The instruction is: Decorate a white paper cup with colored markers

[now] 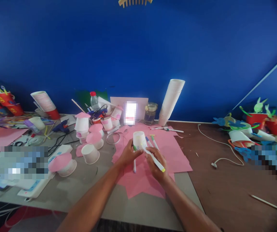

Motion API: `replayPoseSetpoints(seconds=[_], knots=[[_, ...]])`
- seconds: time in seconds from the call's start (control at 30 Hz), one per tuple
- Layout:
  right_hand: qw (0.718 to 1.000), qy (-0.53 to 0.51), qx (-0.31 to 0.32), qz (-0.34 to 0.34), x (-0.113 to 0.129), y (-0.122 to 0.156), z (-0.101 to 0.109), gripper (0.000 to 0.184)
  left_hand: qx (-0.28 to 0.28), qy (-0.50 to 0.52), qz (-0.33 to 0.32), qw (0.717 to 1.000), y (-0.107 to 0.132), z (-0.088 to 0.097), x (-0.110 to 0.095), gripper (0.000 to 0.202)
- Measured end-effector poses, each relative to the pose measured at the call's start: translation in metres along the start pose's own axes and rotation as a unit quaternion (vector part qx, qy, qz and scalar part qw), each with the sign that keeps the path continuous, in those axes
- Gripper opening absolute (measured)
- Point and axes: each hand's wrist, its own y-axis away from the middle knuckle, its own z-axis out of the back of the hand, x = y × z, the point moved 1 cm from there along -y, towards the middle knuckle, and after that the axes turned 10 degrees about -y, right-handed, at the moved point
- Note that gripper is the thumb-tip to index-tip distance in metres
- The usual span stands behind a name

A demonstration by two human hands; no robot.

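Note:
My left hand (128, 152) grips a white paper cup (139, 139) from its left side; the cup is upside down and carries small coloured marks, green among them. In my right hand (158, 163) is a white marker with a yellow end (155, 159), its other end up against the cup's near side. The exact contact of the tip is too small to make out. Beneath both hands lie pink paper sheets (143, 187). Several more markers rest on them, including one with a green end (154, 142) just right of the cup and another (134, 166) below it.
Upturned white cups (90, 154), some with pink paper discs, stand to the left beside a power strip (45, 175). A tall stack of paper cups (172, 101) leans behind, near a glass jar (150, 113). A white cable (225, 141) and coloured cup crafts (239, 137) lie right.

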Motion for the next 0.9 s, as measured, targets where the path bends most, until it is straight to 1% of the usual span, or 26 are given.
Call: replayPoseSetpoints(seconds=[0.2,0.5,0.77,0.9], knots=[[1.0,-0.003,-0.005,0.003,0.0,0.001,0.0,0.015,-0.004,-0.017,0.001,1.0,0.002,0.0,-0.007,0.06],[1.0,0.001,0.001,-0.007,0.0,0.001,0.0,0.016,-0.004,-0.03,0.009,0.999,0.004,0.001,-0.015,0.058],[1.0,0.006,-0.007,-0.027,-0.001,0.001,-0.001,0.016,-0.002,-0.009,0.013,1.0,0.003,0.0,-0.01,0.059],[0.999,-0.003,-0.015,-0.037,-0.002,0.002,0.0,0.016,-0.002,-0.012,0.016,1.0,0.003,0.0,-0.012,0.058]])
